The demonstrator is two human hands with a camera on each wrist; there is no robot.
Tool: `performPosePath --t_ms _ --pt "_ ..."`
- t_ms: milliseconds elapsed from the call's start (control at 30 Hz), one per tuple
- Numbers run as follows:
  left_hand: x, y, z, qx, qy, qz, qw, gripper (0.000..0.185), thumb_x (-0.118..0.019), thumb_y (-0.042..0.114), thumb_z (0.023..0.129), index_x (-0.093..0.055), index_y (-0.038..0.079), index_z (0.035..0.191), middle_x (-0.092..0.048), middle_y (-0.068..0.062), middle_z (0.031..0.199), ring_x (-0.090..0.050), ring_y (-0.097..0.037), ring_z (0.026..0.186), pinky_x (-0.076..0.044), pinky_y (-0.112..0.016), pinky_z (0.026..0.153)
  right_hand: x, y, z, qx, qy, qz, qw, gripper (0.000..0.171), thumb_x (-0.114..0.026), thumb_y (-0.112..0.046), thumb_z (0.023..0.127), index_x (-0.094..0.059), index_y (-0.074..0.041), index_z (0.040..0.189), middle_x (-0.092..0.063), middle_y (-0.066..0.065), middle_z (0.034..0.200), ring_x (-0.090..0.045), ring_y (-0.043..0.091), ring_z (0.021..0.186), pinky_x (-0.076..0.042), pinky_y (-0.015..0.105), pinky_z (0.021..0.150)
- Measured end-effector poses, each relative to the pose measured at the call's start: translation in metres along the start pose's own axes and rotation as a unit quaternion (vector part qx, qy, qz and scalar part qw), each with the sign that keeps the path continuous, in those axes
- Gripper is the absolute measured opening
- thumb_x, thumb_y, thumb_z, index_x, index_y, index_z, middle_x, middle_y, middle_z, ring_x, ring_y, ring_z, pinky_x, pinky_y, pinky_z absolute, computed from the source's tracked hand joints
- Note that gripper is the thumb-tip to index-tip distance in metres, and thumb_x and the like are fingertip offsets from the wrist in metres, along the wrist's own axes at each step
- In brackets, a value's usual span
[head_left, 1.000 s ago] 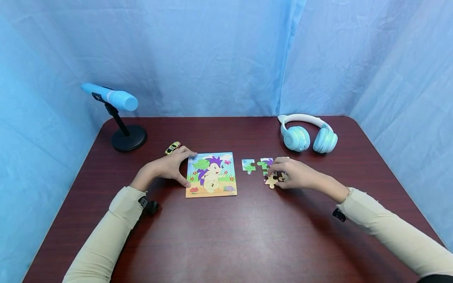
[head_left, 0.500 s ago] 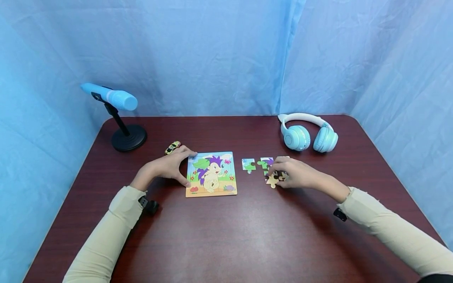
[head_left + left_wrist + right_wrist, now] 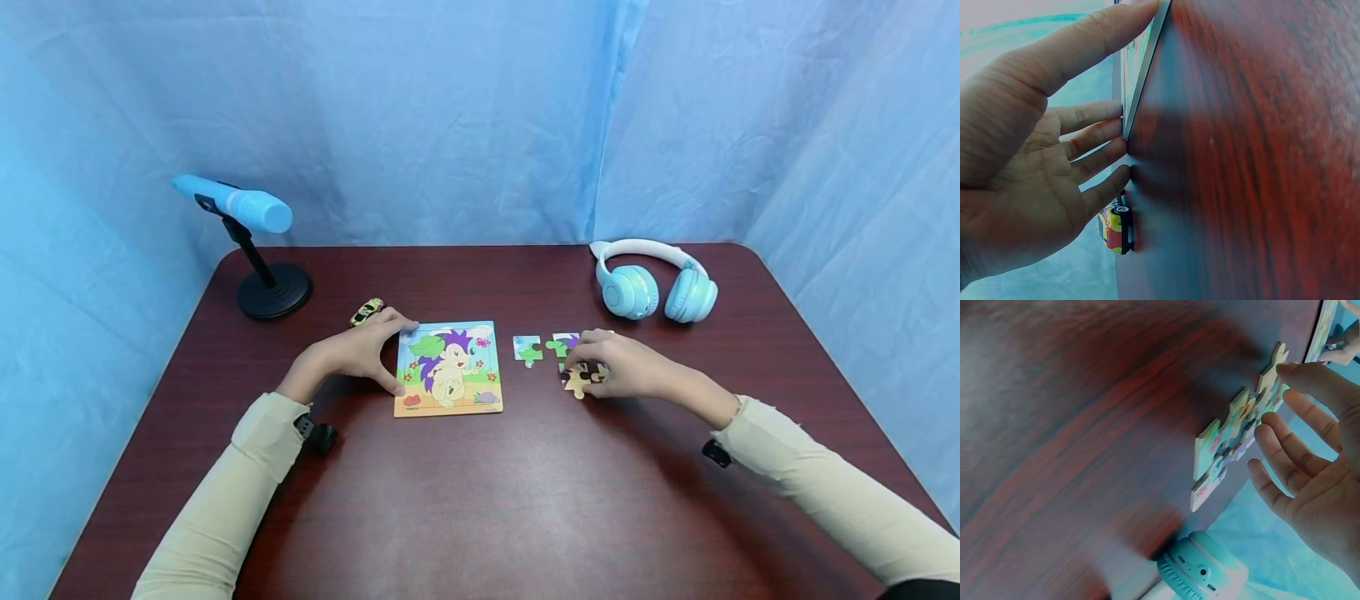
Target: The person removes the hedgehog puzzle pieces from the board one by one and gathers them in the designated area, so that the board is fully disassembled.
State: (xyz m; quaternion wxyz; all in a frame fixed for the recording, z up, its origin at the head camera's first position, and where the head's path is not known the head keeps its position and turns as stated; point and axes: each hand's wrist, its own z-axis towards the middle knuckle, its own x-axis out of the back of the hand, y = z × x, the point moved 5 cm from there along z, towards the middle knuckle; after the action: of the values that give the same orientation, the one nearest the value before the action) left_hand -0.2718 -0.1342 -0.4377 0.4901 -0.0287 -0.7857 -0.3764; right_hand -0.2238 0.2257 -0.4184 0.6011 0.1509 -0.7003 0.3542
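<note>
My left hand (image 3: 363, 350) lies against the left side of a square puzzle board (image 3: 447, 369) that carries a hedgehog picture. Its thumb is at the lower left corner and its fingers at the upper left one, all fairly straight. In the left wrist view the board's edge (image 3: 1141, 78) shows between thumb and fingers. My right hand (image 3: 626, 367) is over a group of loose jigsaw pieces, its thumb tip right at a tan jigsaw piece (image 3: 1270, 369). Its other fingers stretch past the group, slightly bent. Part of the group (image 3: 1209, 447) is hidden under this hand in the head view.
A single blue-green jigsaw piece (image 3: 525, 348) lies between the board and the group. Behind my left hand sits a toy car (image 3: 367, 312). A blue microphone on a black stand (image 3: 273, 292) is at the back left, and cat-ear headphones (image 3: 630, 292) are at the back right.
The fingers of my right hand have shifted slightly over the jigsaw pieces. My left hand and the puzzle board stay in place.
</note>
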Motion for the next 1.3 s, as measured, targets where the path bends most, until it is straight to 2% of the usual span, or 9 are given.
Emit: performPosePath --t_ms 200,433,700,1000,1300 --pt "0.000 0.000 0.000 0.003 0.001 0.000 1.0000 0.105 -0.092 0.034 0.074 -0.035 0.004 0.157 -0.040 -0.015 0.147 -0.038 -0.033 0.135 -0.043 -0.053 0.113 0.002 -0.012 0.011 0.019 0.016 0.012 1.000 0.030 -0.083 -0.010 0.081 -0.075 -0.013 0.110 -0.066 0.003 0.106 -0.060 0.021 0.095 -0.053 0.035 0.077" --pt "0.000 0.000 0.000 0.002 0.002 0.002 1.0000 0.105 -0.093 0.035 0.074 -0.036 0.004 0.157 -0.040 -0.015 0.147 -0.038 -0.032 0.134 -0.042 -0.054 0.113 -0.001 -0.030 0.032 0.036 0.011 0.031 0.999 0.030 -0.084 -0.014 0.083 -0.075 -0.012 0.112 -0.066 0.003 0.110 -0.061 0.020 0.103 -0.056 0.039 0.088" --pt "0.000 -0.001 0.001 -0.003 0.001 0.004 1.0000 0.105 -0.092 0.035 0.074 -0.035 0.003 0.156 -0.040 -0.015 0.147 -0.038 -0.032 0.134 -0.043 -0.053 0.113 -0.009 -0.051 0.064 0.050 0.008 0.033 0.998 0.029 -0.082 -0.019 0.085 -0.074 -0.015 0.113 -0.066 0.001 0.112 -0.060 0.020 0.105 -0.055 0.038 0.088" --pt "-0.001 0.000 0.001 0.003 -0.003 0.002 1.0000 0.104 -0.092 0.034 0.074 -0.036 0.004 0.156 -0.039 -0.015 0.148 -0.038 -0.032 0.135 -0.041 -0.053 0.114 -0.017 -0.080 0.105 0.057 -0.013 0.047 0.997 0.032 -0.080 -0.023 0.087 -0.074 -0.014 0.117 -0.066 0.004 0.120 -0.060 0.021 0.112 -0.054 0.041 0.096" --pt "0.000 0.000 0.002 0.000 -0.005 0.000 1.0000 0.102 -0.092 0.036 0.075 -0.038 0.001 0.154 -0.041 -0.016 0.145 -0.039 -0.033 0.134 -0.041 -0.054 0.114 -0.027 -0.102 0.134 0.079 -0.023 0.064 0.995 0.031 -0.077 -0.022 0.089 -0.073 -0.014 0.119 -0.066 0.004 0.120 -0.061 0.022 0.110 -0.055 0.038 0.088"
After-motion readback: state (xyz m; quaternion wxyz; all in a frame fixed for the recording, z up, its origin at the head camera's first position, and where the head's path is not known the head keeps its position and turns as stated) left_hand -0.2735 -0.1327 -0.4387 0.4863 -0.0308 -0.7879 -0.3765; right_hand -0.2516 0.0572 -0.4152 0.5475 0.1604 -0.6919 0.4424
